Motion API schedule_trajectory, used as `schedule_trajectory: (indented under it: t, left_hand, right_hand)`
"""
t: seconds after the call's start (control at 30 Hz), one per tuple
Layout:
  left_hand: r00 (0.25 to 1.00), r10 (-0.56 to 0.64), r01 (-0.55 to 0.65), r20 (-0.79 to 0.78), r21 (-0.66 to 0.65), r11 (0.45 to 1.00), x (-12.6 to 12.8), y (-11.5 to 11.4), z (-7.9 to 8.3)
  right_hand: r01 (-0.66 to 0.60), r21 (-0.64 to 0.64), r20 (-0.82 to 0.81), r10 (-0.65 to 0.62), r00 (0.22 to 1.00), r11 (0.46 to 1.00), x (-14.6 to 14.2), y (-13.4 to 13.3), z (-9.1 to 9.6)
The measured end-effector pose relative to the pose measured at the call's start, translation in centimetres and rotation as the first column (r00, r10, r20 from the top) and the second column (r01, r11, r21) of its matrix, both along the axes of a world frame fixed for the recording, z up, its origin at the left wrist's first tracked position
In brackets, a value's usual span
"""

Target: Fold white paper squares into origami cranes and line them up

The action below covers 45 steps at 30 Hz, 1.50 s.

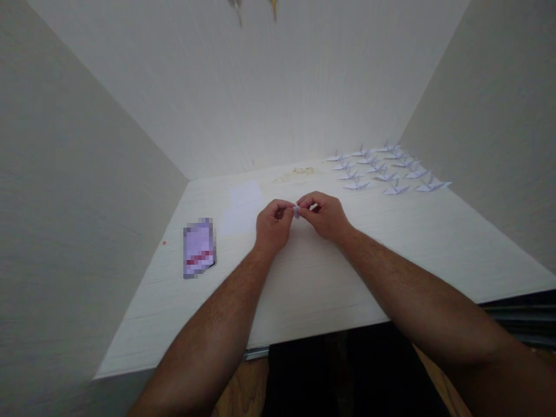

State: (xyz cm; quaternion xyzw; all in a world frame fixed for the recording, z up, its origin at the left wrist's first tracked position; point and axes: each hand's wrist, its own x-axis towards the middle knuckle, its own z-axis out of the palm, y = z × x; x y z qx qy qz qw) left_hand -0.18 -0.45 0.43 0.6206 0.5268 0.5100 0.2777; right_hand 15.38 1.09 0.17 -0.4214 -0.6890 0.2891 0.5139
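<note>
My left hand (273, 223) and my right hand (326, 215) meet above the middle of the white table (313, 278). Both pinch one small folded piece of pale paper (296, 211) between fingertips and thumbs. The paper is mostly hidden by my fingers. Both forearms reach in from the near edge of the table.
Several small folded paper cranes (382, 169) stand in rows at the far right of the table. A flat phone-like object (198, 248) lies on the left. White sheets of paper (243, 202) lie behind my left hand. White walls close in the table on three sides.
</note>
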Motion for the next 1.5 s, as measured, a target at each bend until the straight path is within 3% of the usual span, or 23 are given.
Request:
schedule_trajectory:
  t: [0.27, 0.4, 0.6, 0.83, 1.07, 1.3, 1.4, 1.5]
  left_hand:
    - [0.997, -0.038, 0.037, 0.071, 0.011, 0.999, -0.1, 0.1, -0.5]
    - [0.997, -0.020, 0.018, 0.074, 0.023, 1.000, 0.0, 0.0, -0.3]
    - [0.997, 0.019, -0.020, 0.072, 0.011, 1.000, 0.3, -0.2, 0.2]
    - [0.994, -0.072, 0.076, 0.079, -0.041, 0.996, 0.1, 0.1, -0.3]
    - [0.951, -0.056, 0.116, 0.303, -0.184, 0.976, -0.1, 0.4, -0.3]
    - [0.957, -0.144, 0.210, 0.254, -0.256, 0.944, -0.1, 0.2, -0.1]
    - [0.920, -0.106, 0.223, 0.377, -0.283, 0.933, -0.2, 0.2, 0.0]
    - [0.812, -0.029, 0.262, 0.582, -0.321, 0.910, -0.6, 0.6, 0.1]
  right_hand:
    - [-0.031, -0.033, -0.030, 0.030, 0.999, 0.999, 0.0, -0.1, 0.2]
    - [0.034, -0.043, 0.028, -0.033, 0.999, 0.998, 0.0, -0.2, 0.4]
    - [0.017, -0.095, -0.075, -0.024, 0.997, 0.995, 0.0, 0.1, 0.1]
    - [-0.045, -0.144, -0.158, 0.022, 0.987, 0.988, 0.1, 0.4, -0.2]
    - [-0.048, -0.232, -0.025, 0.043, 0.999, 0.972, 0.2, 0.4, 0.1]
    - [-0.049, -0.271, 0.019, 0.056, 0.998, 0.961, 0.5, 0.4, 0.3]
    - [-0.073, -0.302, -0.038, 0.065, 0.997, 0.950, 0.4, 0.3, 0.6]
    - [-0.126, -0.318, -0.149, 0.082, 0.985, 0.940, 0.3, 0.2, 0.8]
